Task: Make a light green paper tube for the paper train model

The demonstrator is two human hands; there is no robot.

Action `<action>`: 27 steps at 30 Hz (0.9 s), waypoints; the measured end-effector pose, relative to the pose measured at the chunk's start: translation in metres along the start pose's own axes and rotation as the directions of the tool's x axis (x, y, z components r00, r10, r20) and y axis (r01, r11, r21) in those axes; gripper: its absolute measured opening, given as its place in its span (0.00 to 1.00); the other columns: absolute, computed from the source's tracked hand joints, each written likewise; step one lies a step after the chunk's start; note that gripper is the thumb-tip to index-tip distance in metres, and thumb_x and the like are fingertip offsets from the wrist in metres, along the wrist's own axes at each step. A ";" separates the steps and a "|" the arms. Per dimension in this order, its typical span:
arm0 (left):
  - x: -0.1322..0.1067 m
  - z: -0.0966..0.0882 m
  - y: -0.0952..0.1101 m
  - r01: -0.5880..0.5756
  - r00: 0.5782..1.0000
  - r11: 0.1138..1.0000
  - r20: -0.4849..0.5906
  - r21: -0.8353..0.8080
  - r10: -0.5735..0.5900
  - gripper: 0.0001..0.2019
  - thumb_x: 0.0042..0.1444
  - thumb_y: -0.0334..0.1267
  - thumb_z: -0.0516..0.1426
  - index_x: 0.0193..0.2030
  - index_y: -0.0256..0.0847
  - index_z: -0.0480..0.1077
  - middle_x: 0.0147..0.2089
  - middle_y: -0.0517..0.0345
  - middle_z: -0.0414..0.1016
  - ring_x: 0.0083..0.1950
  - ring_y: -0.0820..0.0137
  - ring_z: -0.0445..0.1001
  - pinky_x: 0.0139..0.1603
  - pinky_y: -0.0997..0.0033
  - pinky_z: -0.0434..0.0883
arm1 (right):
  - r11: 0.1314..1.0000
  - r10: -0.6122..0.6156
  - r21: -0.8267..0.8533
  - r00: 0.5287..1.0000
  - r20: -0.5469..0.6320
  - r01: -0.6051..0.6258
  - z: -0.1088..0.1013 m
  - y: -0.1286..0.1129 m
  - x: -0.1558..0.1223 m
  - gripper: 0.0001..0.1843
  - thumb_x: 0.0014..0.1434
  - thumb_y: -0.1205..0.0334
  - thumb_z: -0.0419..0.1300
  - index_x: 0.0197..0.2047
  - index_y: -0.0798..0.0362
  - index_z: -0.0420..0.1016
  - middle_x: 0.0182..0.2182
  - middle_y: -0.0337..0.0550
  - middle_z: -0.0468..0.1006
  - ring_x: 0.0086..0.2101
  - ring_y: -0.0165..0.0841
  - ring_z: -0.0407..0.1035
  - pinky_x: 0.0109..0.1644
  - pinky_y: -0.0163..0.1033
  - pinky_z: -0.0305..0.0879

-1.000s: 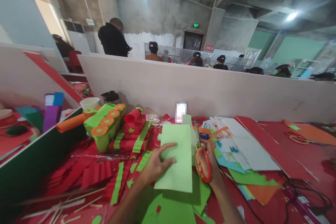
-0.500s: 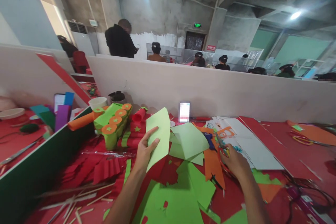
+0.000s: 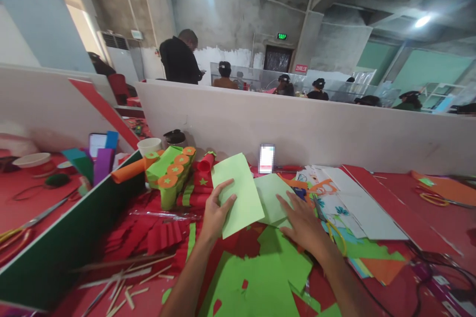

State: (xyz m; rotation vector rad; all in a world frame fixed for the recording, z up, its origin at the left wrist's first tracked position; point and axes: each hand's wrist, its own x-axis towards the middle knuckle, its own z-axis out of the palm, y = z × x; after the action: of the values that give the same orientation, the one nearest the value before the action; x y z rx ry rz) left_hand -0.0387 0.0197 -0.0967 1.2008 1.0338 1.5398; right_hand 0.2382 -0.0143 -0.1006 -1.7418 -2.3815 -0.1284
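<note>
A light green sheet (image 3: pixel 240 198) is pinched in my left hand (image 3: pixel 219 208), thumb on its face, tilted above the table. Beside it, my right hand (image 3: pixel 307 218) has its fingers spread over a second pale green sheet (image 3: pixel 273 198), touching its right side. Just right of that hand lies a pair of scissors (image 3: pixel 337 237) with yellow handles, its blades partly hidden. Brighter green offcuts (image 3: pixel 256 277) with cut holes are spread below both hands. A dark blue tool (image 3: pixel 299 191) shows partly behind my right fingers.
At left stand green and orange star-topped tubes (image 3: pixel 173 183), red strips (image 3: pixel 167 237) and wooden sticks (image 3: pixel 126 282). A green divider (image 3: pixel 74 237) borders them. White boards (image 3: pixel 366 208) lie right, near a purple tool with cables (image 3: pixel 437 282). A phone (image 3: pixel 267 158) leans against the pale partition (image 3: pixel 297 119).
My right hand has let go of the scissors and moved left onto the second pale green sheet. The sheet in my left hand has turned more face-on. The view has shifted slightly.
</note>
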 end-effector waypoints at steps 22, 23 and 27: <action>0.005 -0.005 -0.007 0.004 0.999 0.997 -0.038 0.074 -0.001 0.23 0.49 0.47 0.64 0.51 0.41 0.73 0.55 0.49 0.74 0.51 0.57 0.73 0.49 0.63 0.70 | 0.980 0.185 0.188 0.674 -0.715 -0.070 -0.059 0.014 0.044 0.32 0.54 0.77 0.51 0.59 0.49 0.72 0.49 0.46 0.80 0.45 0.41 0.73 0.52 0.48 0.69; 0.005 -0.004 -0.007 0.014 0.999 0.998 -0.044 0.057 -0.012 0.23 0.49 0.48 0.64 0.51 0.41 0.73 0.55 0.49 0.74 0.50 0.57 0.74 0.47 0.63 0.70 | 0.979 0.194 0.192 0.630 -0.752 -0.072 -0.067 0.013 0.035 0.32 0.53 0.77 0.51 0.59 0.49 0.72 0.49 0.46 0.80 0.46 0.42 0.72 0.52 0.49 0.69; 0.005 -0.002 -0.006 0.084 0.994 0.995 -0.059 -0.050 -0.086 0.25 0.45 0.49 0.66 0.49 0.41 0.73 0.51 0.51 0.76 0.40 0.63 0.77 0.40 0.67 0.72 | 0.985 0.116 0.173 0.765 -0.634 -0.005 -0.071 -0.004 -0.008 0.40 0.51 0.81 0.47 0.64 0.44 0.66 0.55 0.38 0.76 0.50 0.44 0.68 0.54 0.53 0.67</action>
State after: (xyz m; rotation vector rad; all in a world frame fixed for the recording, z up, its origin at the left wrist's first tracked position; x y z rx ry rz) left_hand -0.0408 0.0257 -0.1013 1.0694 1.0694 1.5345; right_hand 0.2438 -0.0355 -0.0326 -1.3921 -1.7715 -0.4358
